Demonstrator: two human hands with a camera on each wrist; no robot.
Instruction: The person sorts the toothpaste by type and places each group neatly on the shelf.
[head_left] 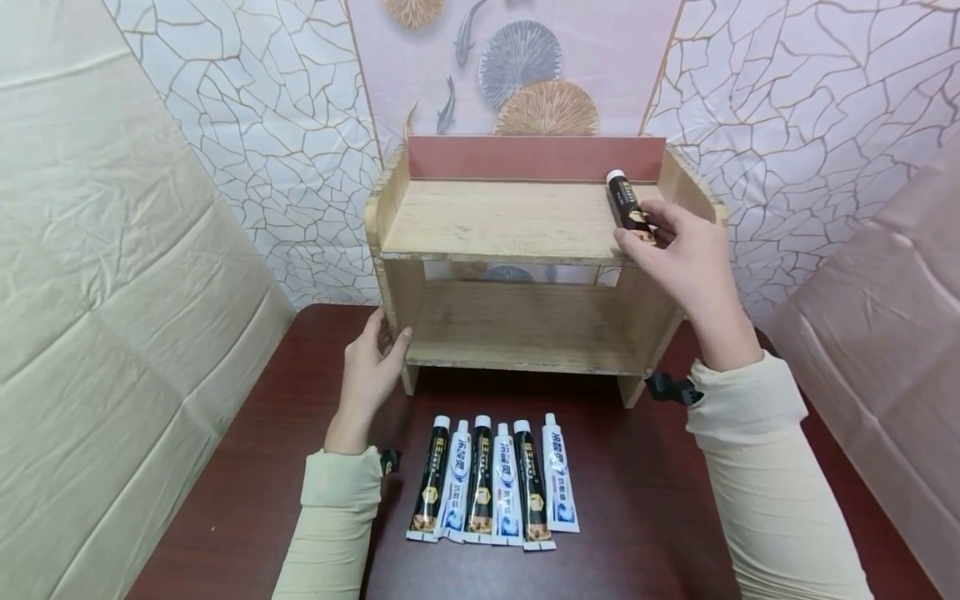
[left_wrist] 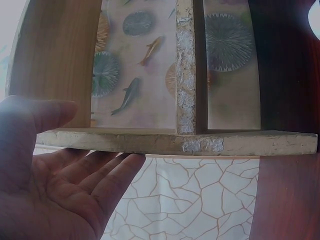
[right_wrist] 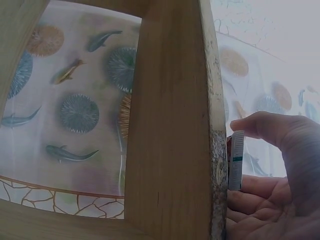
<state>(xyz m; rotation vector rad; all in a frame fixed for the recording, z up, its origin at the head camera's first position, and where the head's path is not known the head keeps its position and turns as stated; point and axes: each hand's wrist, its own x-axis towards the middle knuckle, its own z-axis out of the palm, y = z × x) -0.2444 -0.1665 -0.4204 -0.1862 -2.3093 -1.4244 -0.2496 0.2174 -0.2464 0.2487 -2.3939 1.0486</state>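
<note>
A black toothpaste tube (head_left: 628, 204) with a white cap lies at the right of the wooden shelf's (head_left: 495, 221) upper board, cap toward the back. My right hand (head_left: 678, 258) pinches its near end between thumb and fingers. In the right wrist view the pale tail end of the tube (right_wrist: 236, 161) shows against the board's edge, and the rest is hidden. My left hand (head_left: 372, 367) holds the shelf's left side panel. The left wrist view shows the thumb on one face of that panel (left_wrist: 165, 142) and the fingers (left_wrist: 107, 172) on the other.
On the dark red table (head_left: 240, 500), before the shelf, black tubes (head_left: 480, 479) and white tubes (head_left: 558, 479) alternate in a row, caps toward the shelf. A red strip (head_left: 525, 158) backs the upper board. Cloth-covered walls (head_left: 150, 292) stand at both sides.
</note>
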